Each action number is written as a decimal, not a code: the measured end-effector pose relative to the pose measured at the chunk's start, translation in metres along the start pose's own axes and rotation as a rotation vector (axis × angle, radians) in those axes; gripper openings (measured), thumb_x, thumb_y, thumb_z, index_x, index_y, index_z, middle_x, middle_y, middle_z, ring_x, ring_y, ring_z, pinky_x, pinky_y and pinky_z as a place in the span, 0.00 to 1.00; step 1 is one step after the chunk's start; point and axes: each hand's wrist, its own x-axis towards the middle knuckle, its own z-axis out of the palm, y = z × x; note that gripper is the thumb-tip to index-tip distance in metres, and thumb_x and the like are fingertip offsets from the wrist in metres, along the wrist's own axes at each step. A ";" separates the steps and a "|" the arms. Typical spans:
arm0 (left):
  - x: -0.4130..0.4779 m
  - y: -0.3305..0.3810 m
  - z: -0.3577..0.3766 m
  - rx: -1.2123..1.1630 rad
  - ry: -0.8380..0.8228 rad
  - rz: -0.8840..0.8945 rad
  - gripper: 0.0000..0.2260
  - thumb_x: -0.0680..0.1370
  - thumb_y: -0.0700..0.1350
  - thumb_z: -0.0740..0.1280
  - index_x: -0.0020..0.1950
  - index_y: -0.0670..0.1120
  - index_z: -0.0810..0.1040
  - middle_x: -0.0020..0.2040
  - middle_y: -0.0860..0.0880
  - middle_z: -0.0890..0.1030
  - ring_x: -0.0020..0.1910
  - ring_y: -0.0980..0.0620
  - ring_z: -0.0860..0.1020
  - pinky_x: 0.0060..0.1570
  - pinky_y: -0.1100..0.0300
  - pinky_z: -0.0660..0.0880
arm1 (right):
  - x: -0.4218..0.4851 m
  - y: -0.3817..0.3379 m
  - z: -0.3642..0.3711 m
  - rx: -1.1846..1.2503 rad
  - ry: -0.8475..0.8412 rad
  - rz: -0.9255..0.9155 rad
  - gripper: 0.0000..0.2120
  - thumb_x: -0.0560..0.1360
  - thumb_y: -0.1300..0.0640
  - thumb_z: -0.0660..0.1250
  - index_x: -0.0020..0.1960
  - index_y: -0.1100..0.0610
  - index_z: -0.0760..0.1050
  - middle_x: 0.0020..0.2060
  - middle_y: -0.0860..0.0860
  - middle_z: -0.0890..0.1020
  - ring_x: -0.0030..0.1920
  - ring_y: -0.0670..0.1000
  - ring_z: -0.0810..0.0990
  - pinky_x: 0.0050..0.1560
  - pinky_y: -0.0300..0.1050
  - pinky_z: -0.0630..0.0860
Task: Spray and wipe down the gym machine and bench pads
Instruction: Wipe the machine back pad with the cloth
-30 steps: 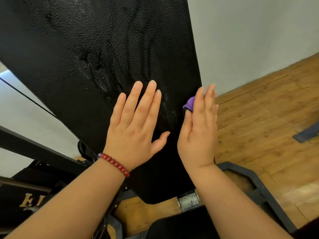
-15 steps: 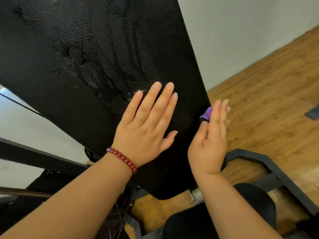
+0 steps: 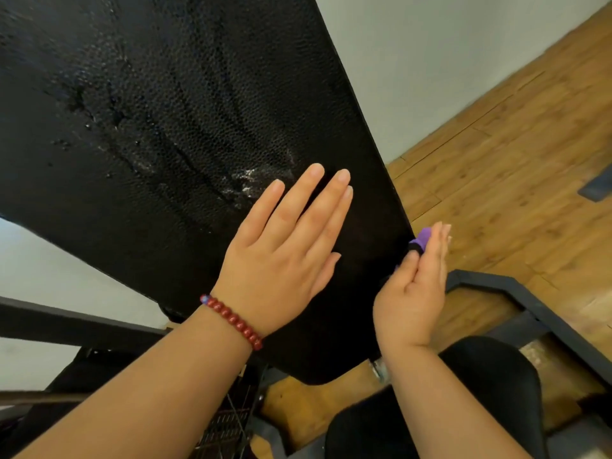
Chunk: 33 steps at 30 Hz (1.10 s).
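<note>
A black textured back pad [image 3: 198, 111] leans steeply across the view, with wet streaks and droplets [image 3: 251, 180] down its middle. My left hand [image 3: 284, 243], a red bead bracelet on its wrist, lies flat on the pad's lower part with straight fingers. At the pad's right edge my right hand [image 3: 414, 293] holds a purple cloth [image 3: 422, 238], pinched between thumb and straight fingers against the edge. Most of the cloth is hidden behind the hand.
A black seat pad [image 3: 480, 409] sits below my right forearm. The dark metal frame [image 3: 530, 303] of the machine runs along the wooden floor [image 3: 513, 160] at the right. A pale wall [image 3: 430, 61] stands behind the pad. Dark machine bars cross the lower left.
My right hand has slid down the pad's right edge with the purple cloth. My left hand stays flat on the pad, slightly lower and to the right.
</note>
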 end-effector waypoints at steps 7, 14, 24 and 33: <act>0.002 0.005 0.007 -0.017 0.006 0.075 0.27 0.81 0.54 0.57 0.78 0.44 0.61 0.78 0.46 0.61 0.76 0.44 0.57 0.75 0.48 0.47 | -0.014 -0.026 0.008 0.025 -0.042 -0.173 0.24 0.84 0.54 0.50 0.79 0.55 0.51 0.78 0.49 0.54 0.77 0.43 0.50 0.74 0.30 0.50; 0.001 0.002 0.009 -0.019 0.004 0.188 0.26 0.81 0.52 0.56 0.77 0.43 0.62 0.78 0.45 0.62 0.76 0.44 0.57 0.76 0.48 0.47 | -0.003 0.010 -0.004 0.046 0.048 0.272 0.24 0.84 0.59 0.52 0.78 0.49 0.54 0.78 0.46 0.57 0.77 0.43 0.53 0.60 0.17 0.50; 0.001 0.005 0.010 -0.052 -0.005 0.196 0.26 0.81 0.51 0.55 0.78 0.43 0.61 0.78 0.45 0.61 0.77 0.44 0.57 0.76 0.48 0.51 | -0.014 0.013 -0.002 0.037 0.021 0.118 0.24 0.84 0.60 0.52 0.78 0.48 0.52 0.78 0.43 0.55 0.76 0.38 0.50 0.65 0.18 0.48; 0.003 0.009 0.009 -0.073 -0.007 0.169 0.25 0.81 0.50 0.57 0.77 0.43 0.63 0.78 0.45 0.61 0.77 0.44 0.58 0.75 0.49 0.51 | -0.017 0.004 0.002 0.043 0.005 -0.034 0.24 0.83 0.61 0.54 0.75 0.48 0.51 0.75 0.42 0.55 0.75 0.37 0.50 0.69 0.22 0.48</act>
